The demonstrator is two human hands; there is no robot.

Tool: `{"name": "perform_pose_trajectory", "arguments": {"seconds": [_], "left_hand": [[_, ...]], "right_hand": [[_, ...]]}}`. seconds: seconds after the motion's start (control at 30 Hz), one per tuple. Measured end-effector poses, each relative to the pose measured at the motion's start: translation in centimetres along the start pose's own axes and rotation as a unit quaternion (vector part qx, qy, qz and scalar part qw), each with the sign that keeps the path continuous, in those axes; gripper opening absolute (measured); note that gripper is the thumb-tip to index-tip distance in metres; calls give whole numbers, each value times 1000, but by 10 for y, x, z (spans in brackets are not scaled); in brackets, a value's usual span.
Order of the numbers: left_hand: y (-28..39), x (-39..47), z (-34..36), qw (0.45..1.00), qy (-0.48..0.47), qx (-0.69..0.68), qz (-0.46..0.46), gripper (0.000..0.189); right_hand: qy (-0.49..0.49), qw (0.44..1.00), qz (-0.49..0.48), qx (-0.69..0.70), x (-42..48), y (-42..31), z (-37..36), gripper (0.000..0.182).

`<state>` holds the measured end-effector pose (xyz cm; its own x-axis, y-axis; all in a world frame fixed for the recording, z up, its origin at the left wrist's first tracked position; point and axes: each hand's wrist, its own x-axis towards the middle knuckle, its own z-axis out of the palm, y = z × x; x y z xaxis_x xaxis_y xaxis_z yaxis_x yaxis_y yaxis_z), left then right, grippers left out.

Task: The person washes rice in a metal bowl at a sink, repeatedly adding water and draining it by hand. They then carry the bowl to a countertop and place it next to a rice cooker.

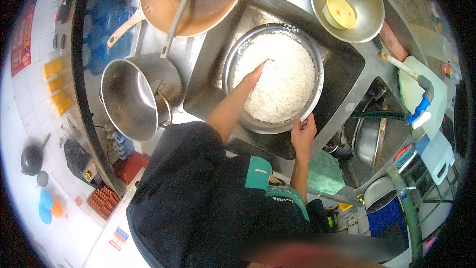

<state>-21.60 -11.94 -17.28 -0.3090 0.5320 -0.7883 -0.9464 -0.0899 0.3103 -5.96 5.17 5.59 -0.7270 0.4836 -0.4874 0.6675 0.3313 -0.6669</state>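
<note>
A round metal pot [319, 82] sits in the sink basin [340, 65] before me, holding a heap of white grain that looks like rice [290, 74]. My left hand [256, 75] reaches in from the left, its fingers sunk in the grain and hidden. Down at the near right rim, my right hand [304, 130] grips the pot's edge, thumb up by the rim and fingers curled. Some grains stick along the far inner rim.
A wide pan [156, 3] with a slotted turner [176, 22] across it stands far left, above a tilted steel stockpot [128, 98]. At far right, a metal bowl [366, 15] holds a yellow cup [340, 12]. A tap with a blue handle [418, 109] overhangs a second basin [394, 145] containing pans.
</note>
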Motion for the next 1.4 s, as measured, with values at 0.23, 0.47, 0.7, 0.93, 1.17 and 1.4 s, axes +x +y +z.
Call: {"name": "perform_pose_trajectory", "arguments": {"seconds": [0.23, 0.47, 0.7, 0.93, 1.17, 1.4], "left_hand": [[15, 2, -15, 1000, -8, 10, -7, 68], [25, 4, -28, 1000, -6, 14, -13, 68], [28, -1, -44, 1000, 7, 18, -14, 67], [39, -2, -54, 1000, 12, 20, -10, 67], [46, -2, -62, 1000, 13, 21, -6, 67], [48, -1, -64, 1000, 13, 16, -8, 66]], "right_hand": [[-5, 1000, -10, 2, 3, -24, 10, 18], [-14, 1000, -24, -3, 9, -46, 13, 19], [-34, 999, -21, 14, 16, -52, 17, 17], [-40, 995, -90, 13, 18, -61, 30, 17], [-53, 997, -56, 17, 21, -63, 38, 20], [-62, 996, -60, 19, 22, -79, 32, 20]]}}
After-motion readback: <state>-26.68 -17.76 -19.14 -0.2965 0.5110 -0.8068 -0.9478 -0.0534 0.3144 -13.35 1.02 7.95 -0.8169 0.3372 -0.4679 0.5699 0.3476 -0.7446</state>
